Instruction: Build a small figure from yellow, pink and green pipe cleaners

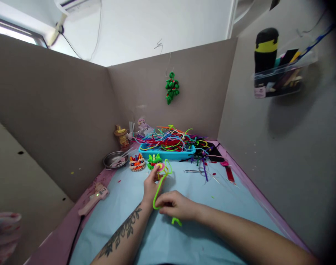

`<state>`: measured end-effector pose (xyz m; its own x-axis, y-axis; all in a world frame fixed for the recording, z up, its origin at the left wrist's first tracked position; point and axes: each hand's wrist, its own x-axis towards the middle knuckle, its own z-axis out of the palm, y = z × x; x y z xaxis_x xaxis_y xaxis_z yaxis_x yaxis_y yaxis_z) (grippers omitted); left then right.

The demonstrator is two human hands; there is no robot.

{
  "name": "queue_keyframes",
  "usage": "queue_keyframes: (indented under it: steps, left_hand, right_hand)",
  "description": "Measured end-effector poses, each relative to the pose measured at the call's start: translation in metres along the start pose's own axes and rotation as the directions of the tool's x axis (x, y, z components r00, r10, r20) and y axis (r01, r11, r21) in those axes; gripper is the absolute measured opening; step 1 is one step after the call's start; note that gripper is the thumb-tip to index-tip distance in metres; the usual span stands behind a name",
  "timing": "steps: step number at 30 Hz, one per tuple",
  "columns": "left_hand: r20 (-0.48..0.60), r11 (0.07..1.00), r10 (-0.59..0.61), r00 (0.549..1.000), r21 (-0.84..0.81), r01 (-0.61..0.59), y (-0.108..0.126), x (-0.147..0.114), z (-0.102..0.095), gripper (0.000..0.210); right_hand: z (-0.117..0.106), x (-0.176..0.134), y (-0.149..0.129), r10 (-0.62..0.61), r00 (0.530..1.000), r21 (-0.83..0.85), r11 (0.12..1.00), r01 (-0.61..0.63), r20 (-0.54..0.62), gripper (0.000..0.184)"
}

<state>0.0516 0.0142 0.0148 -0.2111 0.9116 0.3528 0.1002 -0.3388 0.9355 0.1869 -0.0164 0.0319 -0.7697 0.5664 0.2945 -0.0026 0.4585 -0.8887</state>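
Note:
My left hand (152, 184) pinches a small pink and yellow pipe-cleaner piece (160, 168) with a yellow-green loop standing out at its right. From that piece a lime-green pipe cleaner (157, 192) runs down toward me and bends. My right hand (177, 206) closes its fingertips on this pipe cleaner near the bend, and its bent tail shows below the palm. Just beyond my left hand sits a green pipe-cleaner animal head (154, 161). An orange and cream animal head (136, 162) rests to its left.
A blue tray (168, 155) heaped with coloured pipe cleaners stands at the back. Scissors (195, 171) lie right of centre. On the left are a metal bowl (115, 159) and a pink glue gun (94, 199). Grey partitions (146, 88) enclose the table; a green ornament (172, 88) hangs there.

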Motion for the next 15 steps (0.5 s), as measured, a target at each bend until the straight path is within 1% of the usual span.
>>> queue_keyframes:
  steps: [2, 3, 4, 5, 6, 7, 8, 9, 10, 11, 12, 13, 14, 15]
  left_hand:
    - [-0.003, 1.0, 0.004, 1.0, 0.013, -0.004, 0.0, 0.0, 0.0, 0.054]
    - [-0.015, 1.0, 0.01, 1.0, 0.024, -0.01, 0.001, 0.0, 0.0, 0.053]
    - [-0.026, 0.999, 0.016, 1.0, 0.029, -0.015, 0.002, -0.001, 0.001, 0.053]
    - [-0.04, 0.999, 0.02, 0.999, 0.031, -0.019, 0.004, -0.002, 0.001, 0.053]
    - [-0.048, 0.999, 0.025, 0.999, 0.031, -0.024, 0.006, -0.003, 0.001, 0.052]
    - [-0.054, 0.999, 0.03, 0.998, 0.031, -0.028, 0.008, -0.004, 0.001, 0.052]
    - [-0.054, 0.999, 0.034, 0.998, 0.037, -0.032, 0.009, -0.005, 0.002, 0.052]
    - [-0.055, 0.998, 0.039, 0.998, 0.048, -0.037, 0.01, -0.005, 0.002, 0.052]
    - [-0.059, 0.997, 0.045, 0.997, 0.063, -0.041, 0.011, -0.006, 0.002, 0.052]
    - [-0.064, 0.996, 0.05, 0.997, 0.077, -0.045, 0.012, -0.007, 0.002, 0.052]
    - [-0.064, 0.995, 0.055, 0.996, 0.088, -0.049, 0.012, -0.007, 0.003, 0.053]
    - [-0.062, 0.994, 0.06, 0.996, 0.097, -0.054, 0.012, -0.007, 0.003, 0.053]
    - [-0.053, 0.993, 0.067, 0.996, 0.104, -0.061, 0.012, -0.007, 0.003, 0.053]
    - [-0.038, 0.991, 0.075, 0.996, 0.111, -0.07, 0.012, -0.007, 0.004, 0.053]
  right_hand:
    - [-0.002, -0.001, -0.005, -0.089, 0.992, -0.057, 0.994, 0.095, 0.091, 0.017]
    - [-0.005, -0.001, -0.006, -0.112, 0.988, -0.065, 0.991, 0.119, 0.105, 0.017]
    - [-0.008, 0.0, -0.005, -0.11, 0.991, -0.06, 0.992, 0.114, 0.077, 0.019]
    - [-0.012, 0.001, -0.002, -0.084, 0.996, -0.041, 0.996, 0.084, 0.004, 0.024]
    - [-0.016, 0.003, 0.002, -0.027, 0.993, -0.007, 1.0, 0.027, -0.116, 0.029]
    - [-0.021, 0.005, 0.007, 0.071, 0.963, 0.061, 0.996, -0.057, -0.261, 0.034]
    - [-0.026, 0.007, 0.013, 0.185, 0.909, 0.16, 0.978, -0.133, -0.375, 0.035]
    - [-0.031, 0.01, 0.02, 0.321, 0.834, 0.291, 0.935, -0.203, -0.45, 0.034]
    - [-0.036, 0.012, 0.026, 0.462, 0.762, 0.447, 0.858, -0.254, -0.454, 0.03]
    - [-0.04, 0.014, 0.031, 0.588, 0.715, 0.598, 0.744, -0.296, -0.377, 0.027]
    - [-0.045, 0.015, 0.035, 0.669, 0.68, 0.719, 0.627, -0.3, -0.3, 0.023]
    - [-0.048, 0.016, 0.038, 0.708, 0.665, 0.801, 0.53, -0.279, -0.237, 0.019]
    - [-0.051, 0.017, 0.039, 0.717, 0.668, 0.851, 0.465, -0.244, -0.2, 0.015]
    - [-0.054, 0.017, 0.04, 0.711, 0.676, 0.878, 0.433, -0.203, -0.194, 0.013]
